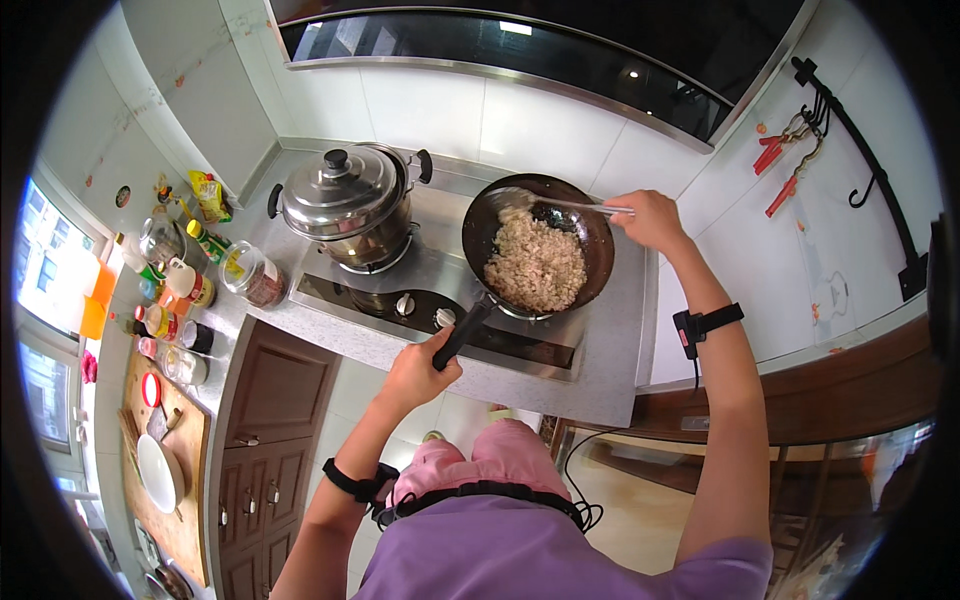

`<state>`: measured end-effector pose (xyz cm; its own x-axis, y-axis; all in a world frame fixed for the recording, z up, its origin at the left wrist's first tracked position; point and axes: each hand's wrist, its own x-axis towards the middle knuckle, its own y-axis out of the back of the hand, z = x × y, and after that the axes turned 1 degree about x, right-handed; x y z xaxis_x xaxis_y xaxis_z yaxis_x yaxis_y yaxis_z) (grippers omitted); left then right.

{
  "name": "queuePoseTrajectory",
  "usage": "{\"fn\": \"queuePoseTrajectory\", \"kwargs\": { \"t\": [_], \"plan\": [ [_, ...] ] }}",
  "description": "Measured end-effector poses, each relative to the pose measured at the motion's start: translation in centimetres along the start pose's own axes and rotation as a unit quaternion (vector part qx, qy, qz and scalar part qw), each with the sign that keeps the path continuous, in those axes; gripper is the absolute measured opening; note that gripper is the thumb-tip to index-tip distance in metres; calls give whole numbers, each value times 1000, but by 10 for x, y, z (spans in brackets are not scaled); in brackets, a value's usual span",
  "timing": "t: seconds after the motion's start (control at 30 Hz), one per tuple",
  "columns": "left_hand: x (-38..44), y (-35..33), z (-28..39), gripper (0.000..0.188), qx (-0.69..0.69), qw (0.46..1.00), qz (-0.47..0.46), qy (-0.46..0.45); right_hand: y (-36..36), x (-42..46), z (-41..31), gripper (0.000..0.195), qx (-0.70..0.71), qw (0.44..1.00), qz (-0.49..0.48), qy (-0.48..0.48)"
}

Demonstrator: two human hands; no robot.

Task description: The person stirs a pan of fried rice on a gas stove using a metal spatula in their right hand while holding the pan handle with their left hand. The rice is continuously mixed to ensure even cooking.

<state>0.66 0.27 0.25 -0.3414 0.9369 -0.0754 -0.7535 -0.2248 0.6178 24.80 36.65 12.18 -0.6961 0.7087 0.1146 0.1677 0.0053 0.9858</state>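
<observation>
My left hand (420, 373) grips the black handle (466, 330) of a dark wok (598, 255), which sits on the right burner of a gas stove. Inside the wok lies a heap of pale, crumbly food, perhaps fried rice or minced meat (536, 262). My right hand (649, 217) is closed around the metal handle of a spatula or ladle (570, 203). Its head rests at the wok's upper left, against the food, with some food on it. A lidded steel pot (345, 202) stands on the left burner.
Two control knobs (405, 304) sit on the stove's front panel. Bottles and jars (255, 274) crowd the left counter, beyond a cutting board (196, 480) with a white bowl (160, 474). A range hood (480, 66) hangs above; red-handled tools (782, 196) hang on the right wall.
</observation>
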Motion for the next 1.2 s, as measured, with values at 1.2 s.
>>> {"fn": "queuePoseTrajectory", "kwargs": {
  "t": [1.2],
  "plan": [
    [-1,-6,-14,54,31,998,31,-46,95,-99,-80,44,-175,972,-156,-24]
  ]
}}
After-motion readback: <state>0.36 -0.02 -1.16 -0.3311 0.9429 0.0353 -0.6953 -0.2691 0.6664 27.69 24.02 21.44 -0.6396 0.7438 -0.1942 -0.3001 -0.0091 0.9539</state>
